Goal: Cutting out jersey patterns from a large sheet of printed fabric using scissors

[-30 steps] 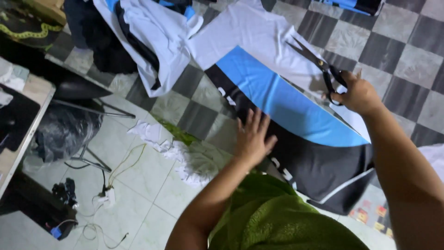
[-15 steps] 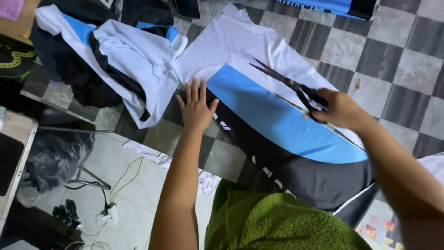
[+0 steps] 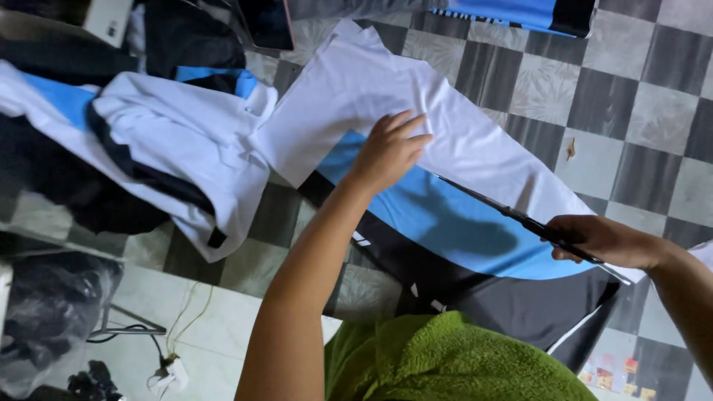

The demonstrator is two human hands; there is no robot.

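Note:
A white, blue and black fabric piece (image 3: pixel 445 215) lies spread on the checkered floor. My left hand (image 3: pixel 390 148) rests flat on it, fingers apart, where the white part meets the blue band. My right hand (image 3: pixel 605 241) grips a pair of long dark scissors (image 3: pixel 512 215) at the fabric's right side. The blades point left along the edge between white and blue. A green cloth (image 3: pixel 445 364) covers my lap at the bottom.
A pile of white, blue and black garments (image 3: pixel 148 141) lies at the left. More blue fabric (image 3: pixel 520 11) sits at the top. Cables and a plug (image 3: pixel 167 371) trail over pale tiles at bottom left, beside a dark bag (image 3: pixel 52 312).
My left hand slid up across the fabric from the black lower part to the white part. My right hand with the scissors shifted lower right, blades now lying along the white-blue edge.

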